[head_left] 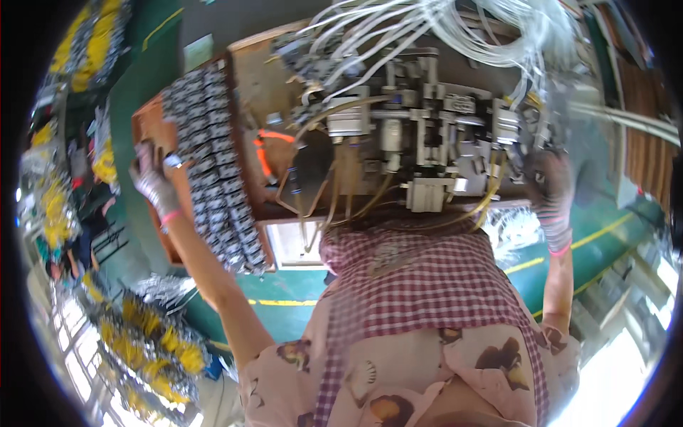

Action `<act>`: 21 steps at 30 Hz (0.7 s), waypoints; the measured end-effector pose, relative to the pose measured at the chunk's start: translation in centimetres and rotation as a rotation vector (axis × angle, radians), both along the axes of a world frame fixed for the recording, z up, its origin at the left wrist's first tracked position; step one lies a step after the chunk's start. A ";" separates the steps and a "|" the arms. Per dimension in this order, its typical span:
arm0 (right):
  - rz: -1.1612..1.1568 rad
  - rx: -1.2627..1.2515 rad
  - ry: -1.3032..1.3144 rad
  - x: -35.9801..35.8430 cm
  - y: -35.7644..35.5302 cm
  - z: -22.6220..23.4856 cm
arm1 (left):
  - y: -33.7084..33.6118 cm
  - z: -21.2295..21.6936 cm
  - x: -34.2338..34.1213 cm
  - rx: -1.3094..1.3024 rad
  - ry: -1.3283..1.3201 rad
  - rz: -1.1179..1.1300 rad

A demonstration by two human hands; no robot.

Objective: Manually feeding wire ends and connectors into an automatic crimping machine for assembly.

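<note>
Item 1, left hand (153,183): gloved in a speckled knit with a pink cuff, it is reaching out to the far left and pinching one small grey-and-black part (173,161) between its fingertips, just above the left edge of the tray.

Item 2, wooden tray (151,122): it is lying left of the machine, tilted in this view, and is carrying packed rows of small grey-and-black parts (213,178) running from far to near (the held piece looks like one of the same batch).

Item 3, right hand (551,192): gloved alike, it is resting against the right side of the machine; blur is hiding its fingers, so I cannot tell whether it is grasping anything.

Item 4, assembly machine (420,135): grey metal blocks and cylinders are sitting on a bench, with clear tubes (441,28) looping over the far side and yellowish hoses (491,199) trailing near.

Item 5, orange-handled pliers (265,149): lying between tray and machine.

Item 6, checked apron (420,285): filling the near centre.

Item 7, yellow-and-black bundles (153,349): heaped on the floor at the near left.

Risk note: the fingertip pinch is light, so the part is likely to slip back among the rows and knock neighbours askew; the right hand, sitting close to moving fixtures and hoses, could be caught or snag a line.
</note>
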State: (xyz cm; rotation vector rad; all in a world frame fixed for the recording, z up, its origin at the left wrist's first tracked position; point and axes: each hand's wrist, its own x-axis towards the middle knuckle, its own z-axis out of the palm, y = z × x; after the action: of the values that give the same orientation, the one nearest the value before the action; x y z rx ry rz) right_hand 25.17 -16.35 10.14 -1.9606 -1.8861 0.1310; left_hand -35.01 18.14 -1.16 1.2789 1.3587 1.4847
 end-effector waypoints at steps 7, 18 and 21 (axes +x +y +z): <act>-0.222 -0.391 1.202 0.0 0.0 -1.9 | -14.4 9.5 18.7 -0.145 -0.198 -0.601; 0.137 0.128 0.778 -7.0 4.8 -2.2 | -21.7 5.2 34.9 -0.403 -0.250 -1.131; 0.137 0.143 0.737 -6.9 5.1 -2.7 | -21.9 5.4 35.6 -0.398 -0.272 -1.113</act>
State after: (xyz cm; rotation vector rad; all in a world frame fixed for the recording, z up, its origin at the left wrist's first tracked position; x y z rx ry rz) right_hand 18.25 -11.27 7.46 -1.4062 -1.4733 0.6419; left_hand 0.63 -3.76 4.29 1.1798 0.5113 0.5360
